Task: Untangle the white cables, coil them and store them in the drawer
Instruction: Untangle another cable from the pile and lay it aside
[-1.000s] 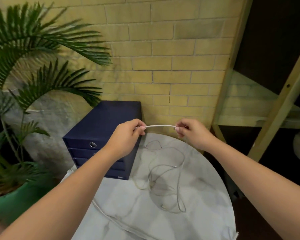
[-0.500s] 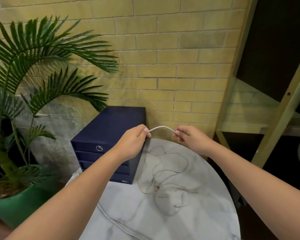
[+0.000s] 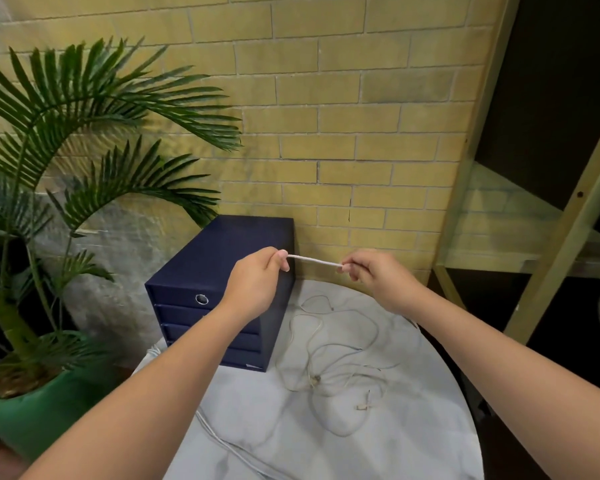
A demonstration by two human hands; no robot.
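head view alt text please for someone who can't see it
The left hand and right hand pinch a stretch of white cable taut above a marble table, where more cables lie tangled. A navy drawer unit, drawers closed, stands on the table by a brick wall, beside a potted palm.

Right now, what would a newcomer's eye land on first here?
The left hand and right hand, raised mid-frame, pinch a short straight stretch of white cable between them. Below, a loose tangle of thin cables lies on the marble table, beside a navy drawer box with its drawers shut. A big palm in a green pot fills the left side.
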